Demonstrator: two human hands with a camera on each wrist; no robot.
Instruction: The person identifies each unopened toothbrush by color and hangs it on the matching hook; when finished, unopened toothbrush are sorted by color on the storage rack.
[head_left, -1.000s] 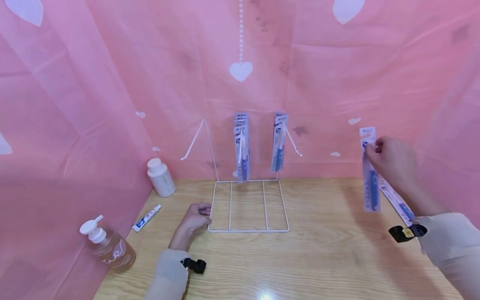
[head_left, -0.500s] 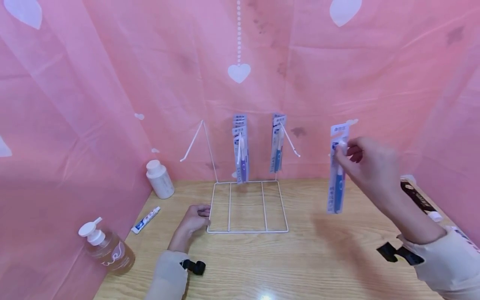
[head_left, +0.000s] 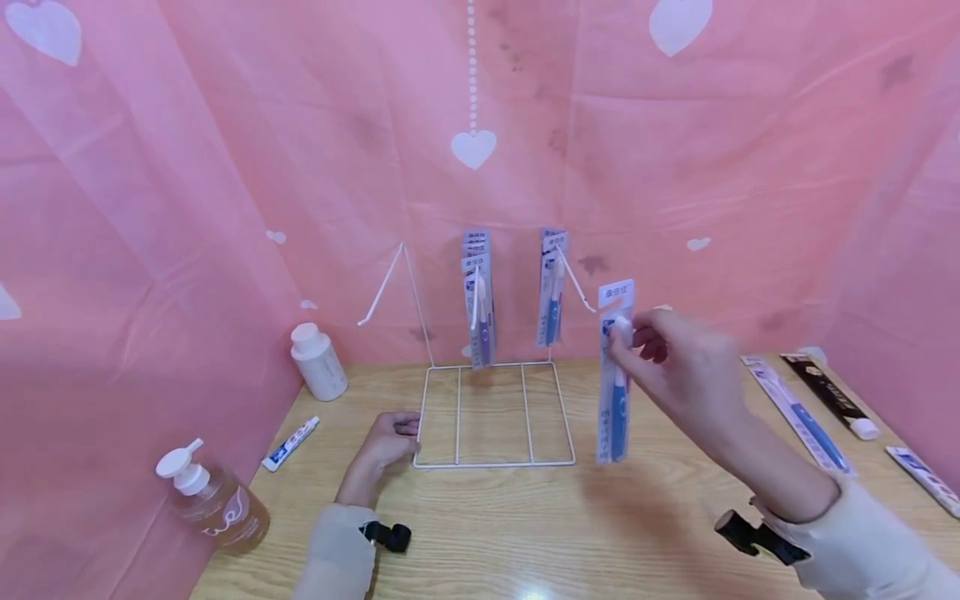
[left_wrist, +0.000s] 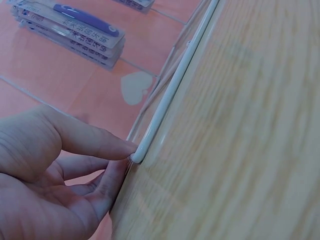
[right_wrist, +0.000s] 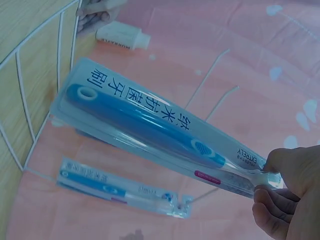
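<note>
My right hand [head_left: 686,362] pinches the top part of a packaged toothbrush [head_left: 617,408] with a blue handle, held upright in the air right of the white wire rack [head_left: 495,465]. In the right wrist view the clear pack [right_wrist: 145,125] lies slantwise between thumb and fingers at its brush-head end. My left hand [head_left: 386,439] is at the rack's front left corner; the left wrist view has thumb and fingers pinching the wire [left_wrist: 172,85] at its bend. Several packaged toothbrushes [head_left: 483,333] hang on the rack's middle hook, and a few more [head_left: 551,321] on the right hook.
On the left stand a pump bottle [head_left: 225,510] and a white bottle [head_left: 320,367], with a small toothpaste tube [head_left: 291,444] between. At right lie another packaged toothbrush [head_left: 804,421], a black tube [head_left: 828,392] and a white-purple pack [head_left: 924,479]. A pink curtain [head_left: 675,167] encloses the table.
My right hand has carried the packaged toothbrush leftward toward the rack and slightly lower, uncovering the things at the right. My left hand stays at the rack's corner.
</note>
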